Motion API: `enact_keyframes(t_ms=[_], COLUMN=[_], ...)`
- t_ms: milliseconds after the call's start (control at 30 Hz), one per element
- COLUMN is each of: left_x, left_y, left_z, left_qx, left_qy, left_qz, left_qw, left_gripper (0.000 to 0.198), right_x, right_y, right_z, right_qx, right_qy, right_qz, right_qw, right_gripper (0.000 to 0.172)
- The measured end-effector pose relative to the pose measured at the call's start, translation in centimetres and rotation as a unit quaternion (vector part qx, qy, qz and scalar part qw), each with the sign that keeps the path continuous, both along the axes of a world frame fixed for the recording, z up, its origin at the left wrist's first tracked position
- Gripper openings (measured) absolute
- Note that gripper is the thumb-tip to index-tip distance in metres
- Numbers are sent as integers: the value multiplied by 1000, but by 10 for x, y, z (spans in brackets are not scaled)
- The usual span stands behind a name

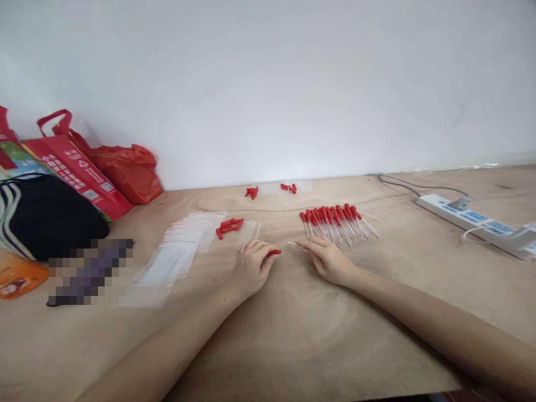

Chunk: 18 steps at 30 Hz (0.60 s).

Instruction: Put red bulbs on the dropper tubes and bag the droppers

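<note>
My left hand [252, 267] pinches a small red rubber bulb [274, 253] between thumb and fingers. Across a short gap, my right hand [329, 263] grips a thin clear tube [291, 243], its end pointing at the bulb. Just beyond my right hand lies a row of droppers [335, 216], red bulbs at the far end and clear stems toward me. Several loose red bulbs [230, 224] rest past my left hand, beside a few bare clear tubes [250, 230]. My fingers partly cover the near ends of those tubes.
Clear zip bags [180, 251] lie overlapping at left. Farther back are another clear bag [270, 188] and red bulbs [252, 192]. Red bags [129, 170], a black drawstring bag [50, 218] and a blurred-out object [92, 273] occupy the left; a power strip [477, 220] with cables sits right.
</note>
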<state>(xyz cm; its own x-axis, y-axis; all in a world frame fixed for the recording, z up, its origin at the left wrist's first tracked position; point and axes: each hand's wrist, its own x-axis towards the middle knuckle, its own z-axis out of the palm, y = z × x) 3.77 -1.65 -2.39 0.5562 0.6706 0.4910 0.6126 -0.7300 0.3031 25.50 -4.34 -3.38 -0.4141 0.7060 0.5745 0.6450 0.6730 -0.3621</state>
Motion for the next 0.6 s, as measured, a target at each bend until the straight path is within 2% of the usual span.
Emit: enact_keyframes(t_ms=[200, 600], left_x=[4, 4], left_y=[-4, -4], left_z=[-1, -2], left_qx=[-8, -16], left_qy=[-6, -46], left_qz=[-12, -43], left_qw=[1000, 998], left_gripper=[12, 13], right_x=[-4, -6], right_y=[-7, -4], right_z=[-2, -4], right_qx=[0, -8], right_qy=[-21, -31], right_qz=[22, 16], right_qw=[1000, 999], right_gripper=[25, 20])
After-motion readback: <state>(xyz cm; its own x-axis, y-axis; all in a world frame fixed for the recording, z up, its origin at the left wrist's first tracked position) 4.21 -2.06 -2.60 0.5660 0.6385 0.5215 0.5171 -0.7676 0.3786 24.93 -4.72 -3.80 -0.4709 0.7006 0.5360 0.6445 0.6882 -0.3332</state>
